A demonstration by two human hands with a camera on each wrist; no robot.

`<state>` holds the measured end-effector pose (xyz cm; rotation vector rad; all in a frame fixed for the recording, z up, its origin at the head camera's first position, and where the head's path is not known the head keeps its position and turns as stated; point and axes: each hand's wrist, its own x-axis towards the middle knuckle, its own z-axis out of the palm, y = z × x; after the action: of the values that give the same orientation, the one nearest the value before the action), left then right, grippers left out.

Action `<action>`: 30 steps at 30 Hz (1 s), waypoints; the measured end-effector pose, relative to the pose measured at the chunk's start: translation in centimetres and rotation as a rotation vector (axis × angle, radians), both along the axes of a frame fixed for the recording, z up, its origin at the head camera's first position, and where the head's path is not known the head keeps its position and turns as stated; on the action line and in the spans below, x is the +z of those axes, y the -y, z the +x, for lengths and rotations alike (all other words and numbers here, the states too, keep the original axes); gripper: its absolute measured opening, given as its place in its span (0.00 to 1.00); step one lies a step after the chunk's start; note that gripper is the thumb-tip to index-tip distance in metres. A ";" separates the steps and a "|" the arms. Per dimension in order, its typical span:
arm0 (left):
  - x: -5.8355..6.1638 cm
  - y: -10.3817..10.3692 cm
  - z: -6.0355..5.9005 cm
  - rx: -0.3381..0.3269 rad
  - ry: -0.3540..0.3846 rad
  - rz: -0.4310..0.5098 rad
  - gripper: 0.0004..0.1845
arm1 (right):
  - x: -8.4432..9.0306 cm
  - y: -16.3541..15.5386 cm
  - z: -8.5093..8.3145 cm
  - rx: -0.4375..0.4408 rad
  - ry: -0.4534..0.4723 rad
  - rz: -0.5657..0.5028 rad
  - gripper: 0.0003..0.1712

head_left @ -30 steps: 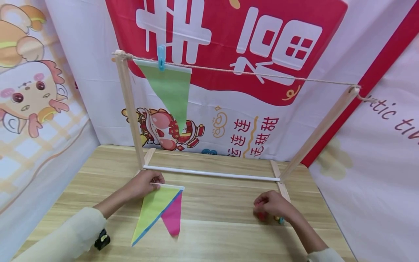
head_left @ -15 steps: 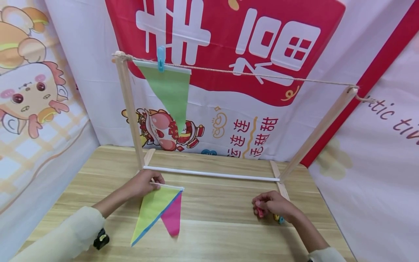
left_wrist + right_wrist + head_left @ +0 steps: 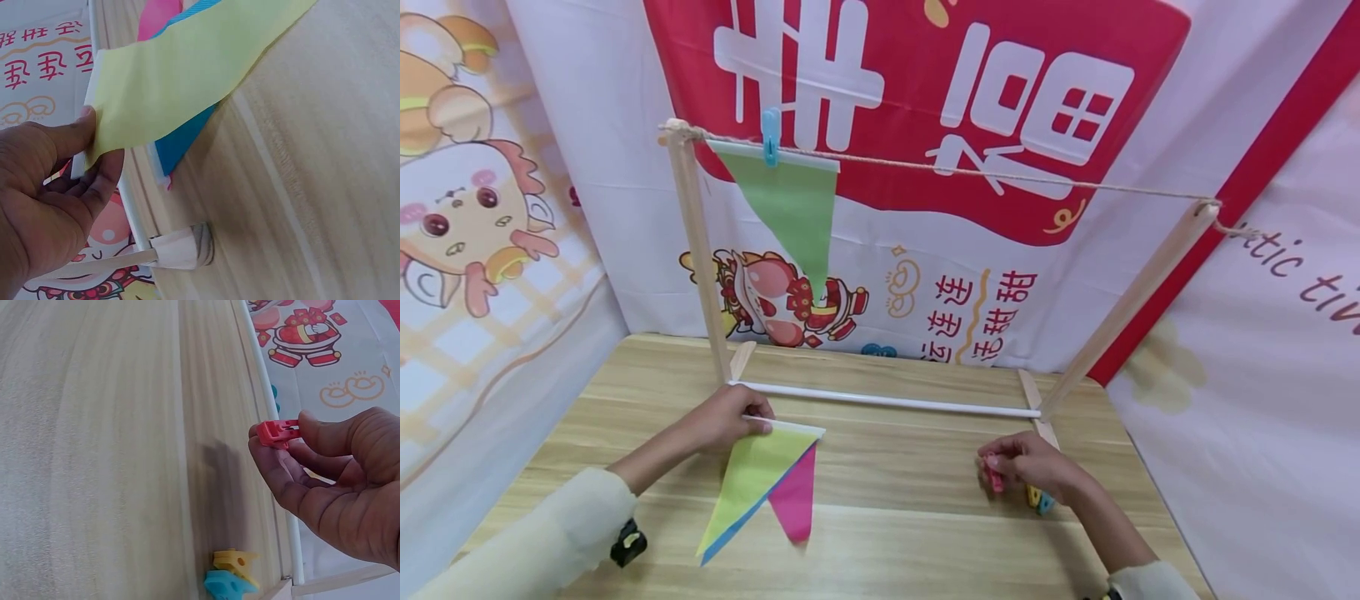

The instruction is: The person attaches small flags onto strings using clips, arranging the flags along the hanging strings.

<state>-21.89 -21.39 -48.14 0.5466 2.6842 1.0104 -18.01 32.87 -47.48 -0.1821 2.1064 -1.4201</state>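
My left hand (image 3: 726,419) pinches a yellow pennant flag (image 3: 150,94) by its white top edge. Beneath it lie a blue pennant (image 3: 181,140) and a pink pennant (image 3: 796,496). At the right, my right hand (image 3: 1033,467) holds a red clothespin (image 3: 278,433) between thumb and fingers, above the table. Below that hand a yellow clothespin (image 3: 234,561) and a blue clothespin (image 3: 228,584) lie together on the wood. A green pennant (image 3: 797,208) hangs from the twine (image 3: 925,164), held by a light blue clothespin (image 3: 771,137).
A left wooden post (image 3: 696,250) and a right wooden post (image 3: 1135,304) carry the twine. A white rod (image 3: 887,401) joins their feet near the back of the table (image 3: 910,533). Printed cloth (image 3: 880,242) hangs behind and at both sides.
The red clothespin has turned in my right hand and shows more plainly. My left hand has raised the yellow pennant slightly, so more of the blue one shows at the bottom tip.
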 end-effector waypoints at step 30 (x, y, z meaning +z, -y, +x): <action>5.0 -1.7 -0.3 -0.095 0.090 0.090 0.05 | 2.6 1.0 -1.7 -0.033 0.040 -0.193 0.27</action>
<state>-22.18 -19.69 -43.11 0.6240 2.5199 1.1061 -19.68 31.83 -44.84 -0.1935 1.9478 -1.6327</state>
